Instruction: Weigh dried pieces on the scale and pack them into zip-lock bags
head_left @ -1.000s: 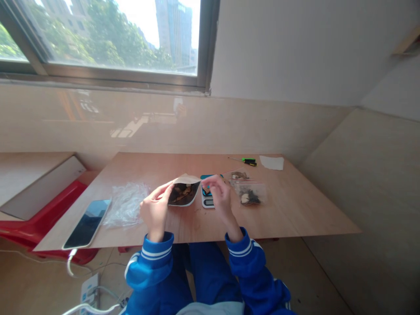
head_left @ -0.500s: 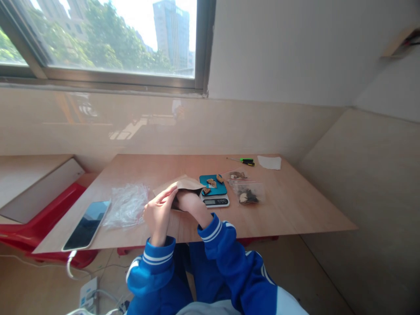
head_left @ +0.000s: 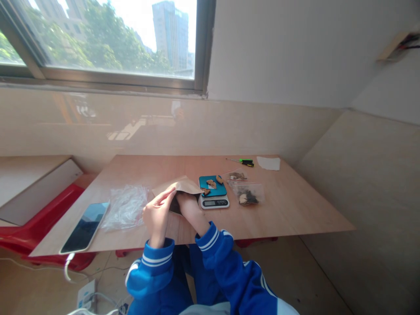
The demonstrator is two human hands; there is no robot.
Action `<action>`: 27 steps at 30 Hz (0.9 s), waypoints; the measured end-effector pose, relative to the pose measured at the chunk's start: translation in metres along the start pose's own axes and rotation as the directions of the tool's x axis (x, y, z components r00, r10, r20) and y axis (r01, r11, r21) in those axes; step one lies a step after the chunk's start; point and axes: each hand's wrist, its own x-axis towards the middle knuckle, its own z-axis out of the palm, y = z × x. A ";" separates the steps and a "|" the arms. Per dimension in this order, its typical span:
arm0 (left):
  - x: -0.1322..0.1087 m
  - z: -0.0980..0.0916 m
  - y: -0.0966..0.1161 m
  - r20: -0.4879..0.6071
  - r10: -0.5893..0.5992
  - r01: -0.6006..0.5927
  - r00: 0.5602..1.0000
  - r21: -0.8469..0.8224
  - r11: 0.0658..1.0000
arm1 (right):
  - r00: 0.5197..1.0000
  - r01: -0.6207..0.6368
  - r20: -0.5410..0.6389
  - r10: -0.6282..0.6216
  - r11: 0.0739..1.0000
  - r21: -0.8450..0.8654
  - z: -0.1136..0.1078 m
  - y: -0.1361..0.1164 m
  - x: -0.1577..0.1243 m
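A brown paper bag (head_left: 183, 183) lies on the table with its mouth toward me. My left hand (head_left: 157, 211) pinches the upper edge of that mouth and lifts it. My right hand (head_left: 189, 208) reaches inside, its fingers hidden by the paper, so I cannot see whether they hold anything. Just right of the bag is a kitchen scale (head_left: 215, 202) with a teal platform. Several brown dried slices (head_left: 211, 183) rest on the platform, one near the bag's corner.
Clear zip bags with dried pieces, one dark and pale (head_left: 248, 197), lie right of the scale. Behind are screwdrivers (head_left: 246, 162) and white paper (head_left: 268, 163). To the left are a heap of clear plastic bags (head_left: 126, 205) and a phone (head_left: 84, 227) on a cable.
My right hand has drawn back slightly toward me, though its fingers stay inside the paper bag. My left hand keeps its pinch on the edge.
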 end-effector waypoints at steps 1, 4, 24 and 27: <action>0.000 -0.001 0.000 -0.004 0.007 -0.007 1.000 0.004 1.000 | 0.999 -0.044 0.010 0.045 0.996 -0.083 -0.006 -0.004 -0.004; 0.002 -0.002 -0.001 -0.021 0.039 -0.038 0.999 0.016 0.999 | 0.994 -0.089 0.041 0.101 0.969 -0.230 -0.023 -0.018 -0.013; 0.006 -0.008 -0.002 -0.049 0.017 -0.012 0.999 0.099 0.995 | 0.897 0.126 -0.358 0.260 0.625 0.770 -0.108 0.035 -0.082; 0.006 -0.006 -0.002 -0.059 0.014 -0.008 0.998 0.116 0.993 | 0.766 -0.027 -0.432 0.476 0.695 0.718 -0.097 0.093 -0.079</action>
